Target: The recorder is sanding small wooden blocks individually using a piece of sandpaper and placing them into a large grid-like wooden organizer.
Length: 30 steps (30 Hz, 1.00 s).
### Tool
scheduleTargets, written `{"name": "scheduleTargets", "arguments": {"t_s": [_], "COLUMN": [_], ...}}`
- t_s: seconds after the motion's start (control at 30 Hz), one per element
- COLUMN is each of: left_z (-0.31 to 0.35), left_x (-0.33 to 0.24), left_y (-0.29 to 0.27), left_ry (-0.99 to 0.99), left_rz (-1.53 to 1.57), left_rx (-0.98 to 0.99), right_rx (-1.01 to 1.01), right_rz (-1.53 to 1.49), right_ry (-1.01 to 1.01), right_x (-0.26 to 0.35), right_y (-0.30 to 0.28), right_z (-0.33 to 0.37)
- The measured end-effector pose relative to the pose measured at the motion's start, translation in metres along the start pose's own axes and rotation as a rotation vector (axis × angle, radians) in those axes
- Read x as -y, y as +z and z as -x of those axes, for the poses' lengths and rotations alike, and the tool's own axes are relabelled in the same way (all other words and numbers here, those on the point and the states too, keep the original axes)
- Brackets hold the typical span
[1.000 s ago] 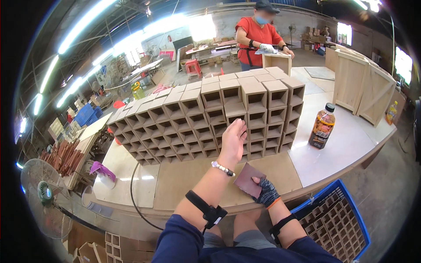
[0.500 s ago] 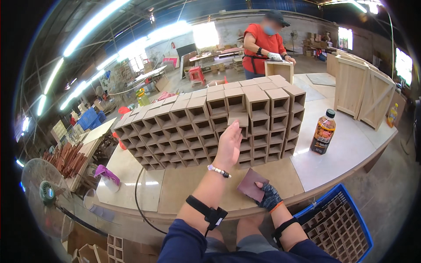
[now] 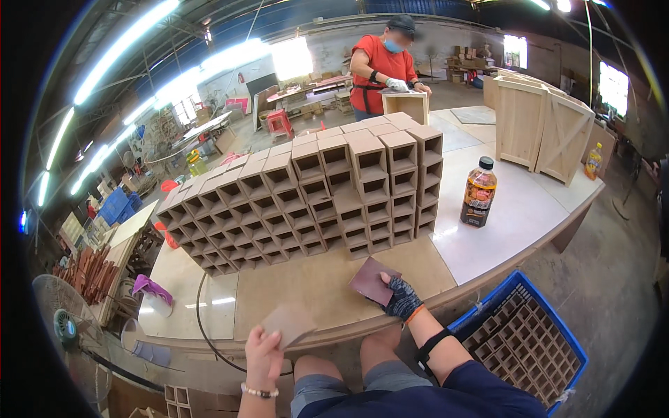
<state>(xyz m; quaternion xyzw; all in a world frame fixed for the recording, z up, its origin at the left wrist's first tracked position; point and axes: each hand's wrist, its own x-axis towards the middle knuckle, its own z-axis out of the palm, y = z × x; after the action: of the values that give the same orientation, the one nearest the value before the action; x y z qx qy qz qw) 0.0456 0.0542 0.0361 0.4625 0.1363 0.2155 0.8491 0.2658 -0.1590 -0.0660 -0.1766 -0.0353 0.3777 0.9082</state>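
Box [image 3: 293, 323], blurred, now brought from stack [image 3: 306, 195] to table's [image 3: 293, 289] near edge, gripped by left hand's [image 3: 264, 350] fingers; sheet [image 3: 374, 280] pinched in gloved right hand [image 3: 403, 298]. Box thereby freed from stack, untouched by sheet.

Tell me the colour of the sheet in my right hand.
The sheet is reddish brown, in the head view.
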Motion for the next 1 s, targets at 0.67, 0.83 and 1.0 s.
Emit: {"name": "scheduleTargets", "arguments": {"t_s": [0.67,0.83,1.0], "left_z": [0.1,0.113,0.12], "left_x": [0.039,0.024,-0.002], "left_y": [-0.045,-0.058,-0.051], "left_ry": [0.052,0.226,0.228], "left_rz": [-0.068,-0.001,0.22], "left_rx": [-0.229,-0.419,-0.379], "right_rx": [0.125,0.26,0.362], "right_rz": [0.319,0.484,0.488], "right_ry": [0.406,0.339,0.337], "right_x": [-0.163,-0.174,-0.159], "right_y": [0.141,0.147,0.156], "right_z": [0.062,0.051,0.039]}}
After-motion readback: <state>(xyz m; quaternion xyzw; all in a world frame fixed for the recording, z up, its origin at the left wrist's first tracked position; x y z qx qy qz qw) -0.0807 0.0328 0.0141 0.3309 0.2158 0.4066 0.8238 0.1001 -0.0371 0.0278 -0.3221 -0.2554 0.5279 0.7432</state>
